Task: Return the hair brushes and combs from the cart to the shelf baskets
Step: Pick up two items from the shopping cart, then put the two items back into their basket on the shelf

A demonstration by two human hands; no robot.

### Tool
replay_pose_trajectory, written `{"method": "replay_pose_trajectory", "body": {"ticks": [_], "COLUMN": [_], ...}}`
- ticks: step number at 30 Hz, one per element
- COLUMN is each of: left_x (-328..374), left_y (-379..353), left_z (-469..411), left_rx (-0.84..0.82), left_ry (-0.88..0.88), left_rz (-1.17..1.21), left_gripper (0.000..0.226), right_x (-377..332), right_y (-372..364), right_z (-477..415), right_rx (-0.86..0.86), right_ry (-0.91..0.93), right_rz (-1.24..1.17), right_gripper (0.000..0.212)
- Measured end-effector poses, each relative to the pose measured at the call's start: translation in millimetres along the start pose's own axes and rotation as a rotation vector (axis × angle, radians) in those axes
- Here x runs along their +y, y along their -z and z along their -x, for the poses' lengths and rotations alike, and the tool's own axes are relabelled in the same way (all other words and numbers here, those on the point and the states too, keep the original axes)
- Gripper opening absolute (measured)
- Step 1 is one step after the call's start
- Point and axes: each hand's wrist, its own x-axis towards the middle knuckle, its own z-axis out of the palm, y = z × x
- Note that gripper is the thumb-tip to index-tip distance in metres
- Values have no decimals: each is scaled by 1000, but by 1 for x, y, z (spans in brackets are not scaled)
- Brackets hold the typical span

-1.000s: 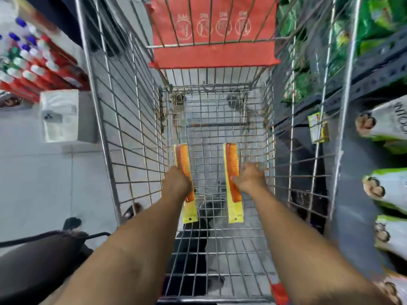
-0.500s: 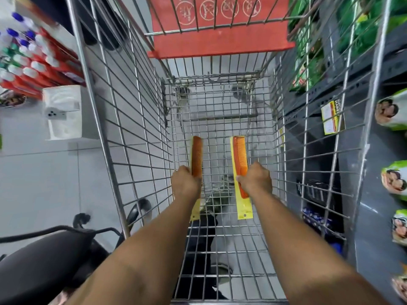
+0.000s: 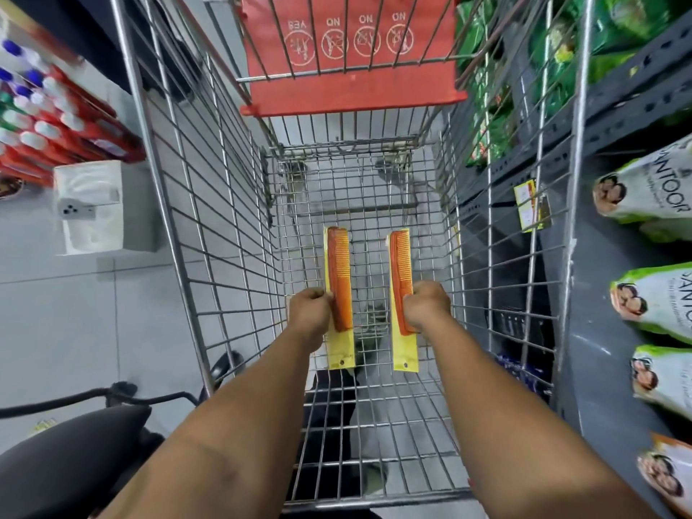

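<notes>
Both my arms reach down into a wire shopping cart [image 3: 224, 234]. My left hand [image 3: 309, 315] is shut on an orange comb on a yellow card [image 3: 339, 279]. My right hand [image 3: 427, 308] is shut on a second orange comb on a yellow card [image 3: 400, 273]. Both combs point away from me, side by side, held above the cart's wire floor. No other brushes or combs show in the cart. No shelf basket is in view.
A red child-seat flap [image 3: 352, 50] hangs at the cart's far end. Grey shelving [image 3: 606, 226] with white and green pouches [image 3: 651, 192] runs along the right. Red bottles [image 3: 48, 125] and a white box [image 3: 90, 207] sit at the left on grey tiles. A dark seat [image 3: 63, 455] is at bottom left.
Both hands have lifted the two combs off the cart floor and brought them slightly closer together. The view has shifted, with the right shelf's pouches now nearer.
</notes>
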Motion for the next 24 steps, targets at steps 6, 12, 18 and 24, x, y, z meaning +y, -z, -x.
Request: {"method": "replay_pose_trajectory", "body": {"ticks": [6,12,18,24], "left_x": [12,52,96,124], "left_y": [-1,1,-9,-12], "left_z": [22,55,114,195], "left_rx": [-26,-65,-143,-306], "left_ry": [-59,-168,-355,-529], "left_rz": [75,118,90,-17], "left_gripper": [24,5,14,24], "right_x": [-6,-23,-30,-14], "right_y": [20,50,86,140], "right_z": [17,56,98,163], "right_rx": [-36,32,114,183], "right_ry": [-2,90,233,369], "right_rz": [-210,-263,-416,-576], "right_gripper": [21,35,28,17]}}
